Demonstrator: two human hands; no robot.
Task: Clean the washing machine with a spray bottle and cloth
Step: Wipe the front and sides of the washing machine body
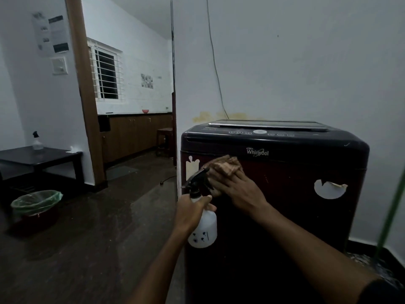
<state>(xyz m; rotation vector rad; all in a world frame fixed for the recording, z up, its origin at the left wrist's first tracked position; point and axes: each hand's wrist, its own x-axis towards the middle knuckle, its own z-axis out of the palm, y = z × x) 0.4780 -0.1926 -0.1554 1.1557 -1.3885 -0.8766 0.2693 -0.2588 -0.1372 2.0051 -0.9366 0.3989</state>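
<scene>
So the washing machine (274, 194) sits against the wall, dark red front, and the cloth (225, 166) is flat against the upper left of that front panel, just under the dark top band and left of the logo. The right hand (238, 189) is the one on it, fingers laid out straight and pressing the cloth to the panel, so that grip is more of a flat palm push than a pinch. The left hand (190, 210) is lower and closer to the body, its grip wrapped around the neck of the spray bottle (202, 222), which stands roughly upright with the black trigger head up top, just beside the wiping hand and pointing up and to the left. The bottle is white plastic and I can't tell how much liquid is in it. I'd say the wipe has the whole panel to the right and below to cover, and the right hand is clearly the nearer one for that; the torn white sticker (328, 189) further right might snag the cloth. Off to the left there's a second spray bottle (37, 141) on a low dark bench (43, 156), and a bin (36, 207) on the floor with a green liner, contents not visible.
</scene>
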